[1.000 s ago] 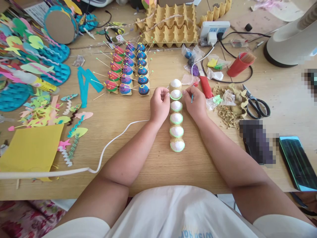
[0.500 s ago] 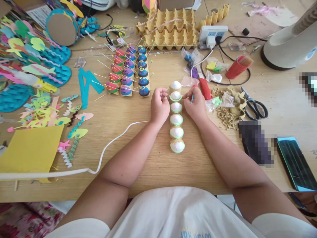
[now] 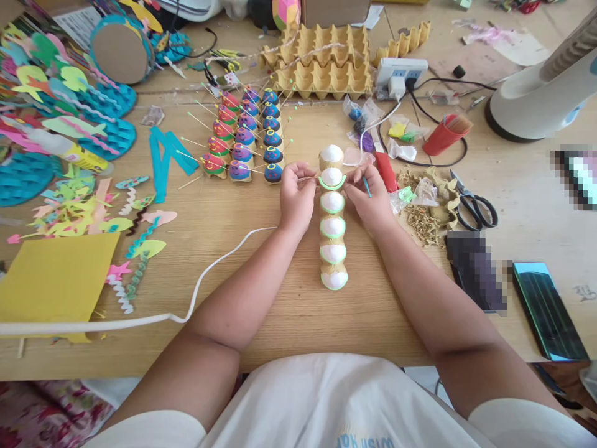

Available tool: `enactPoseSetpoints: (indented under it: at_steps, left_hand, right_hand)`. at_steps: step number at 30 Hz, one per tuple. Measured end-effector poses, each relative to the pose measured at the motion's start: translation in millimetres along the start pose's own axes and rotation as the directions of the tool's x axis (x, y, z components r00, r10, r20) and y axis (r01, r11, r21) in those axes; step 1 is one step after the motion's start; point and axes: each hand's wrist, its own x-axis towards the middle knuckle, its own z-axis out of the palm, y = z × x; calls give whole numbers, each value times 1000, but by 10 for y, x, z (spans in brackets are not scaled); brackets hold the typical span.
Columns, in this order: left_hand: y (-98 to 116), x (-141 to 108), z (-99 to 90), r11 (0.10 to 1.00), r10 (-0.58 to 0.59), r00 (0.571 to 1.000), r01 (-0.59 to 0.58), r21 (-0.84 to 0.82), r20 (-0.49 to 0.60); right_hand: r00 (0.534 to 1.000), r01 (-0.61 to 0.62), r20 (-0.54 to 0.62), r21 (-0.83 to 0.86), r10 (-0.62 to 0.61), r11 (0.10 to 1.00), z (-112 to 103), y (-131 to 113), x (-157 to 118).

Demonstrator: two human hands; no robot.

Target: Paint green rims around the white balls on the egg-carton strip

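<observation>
A strip of egg carton cups (image 3: 333, 239) topped with white domes runs lengthwise in front of me. Thin green clay strips edge the lower domes. Around the front of the second dome from the far end curves another green clay strip (image 3: 332, 188), its ends raised towards my fingers. On its left side, my left hand (image 3: 298, 191) is closed, its fingertips at the strip's left end. Opposite, my right hand (image 3: 370, 194) is closed around a thin blue stick (image 3: 366, 186), thumb and forefinger beside the strip's right end.
Painted egg carton rows (image 3: 242, 137) with pins sticking out stand beyond my left hand. Scissors (image 3: 474, 202), a red tool (image 3: 385, 172) and shavings (image 3: 423, 224) lie at right. A white cable (image 3: 200, 280) crosses at left. Phone (image 3: 550, 311) at front right.
The green strip's ends now stand out wider from the second dome, nearer both hands. My left hand has shifted slightly left; the view has moved a little.
</observation>
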Motion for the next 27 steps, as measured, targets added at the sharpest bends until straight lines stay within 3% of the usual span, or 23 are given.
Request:
enactPoseSetpoints:
  at_steps: [4, 7, 9, 12, 16, 19, 27]
  left_hand:
    - [114, -35, -8, 999, 22, 999, -20, -51, 35]
    - [200, -80, 9, 968, -13, 1000, 11, -250, -6]
    - [251, -111, 25, 891, -82, 996, 87, -447, 30]
    - [321, -155, 47, 749, -182, 966, 258, -610, 185]
    - [409, -202, 64, 686, -249, 886, 447, -575, 392]
    - [451, -221, 67, 652, -280, 841, 521, -551, 463]
    - [463, -235, 70, 604, -269, 832, 539, -587, 486]
  right_hand:
    - [1000, 2, 22, 186, -6, 983, -4, -18, 17]
    - [997, -72, 55, 395, 55, 916, -12, -55, 27]
    - [992, -127, 72, 503, 105, 855, -14, -87, 30]
    - [989, -148, 69, 583, 132, 799, -17, -119, 34]
    - [990, -138, 52, 608, 135, 782, -31, -115, 48]
    - [990, -135, 51, 603, 131, 786, -37, -100, 59]
    - [987, -148, 38, 601, 157, 785, -33, -96, 52]
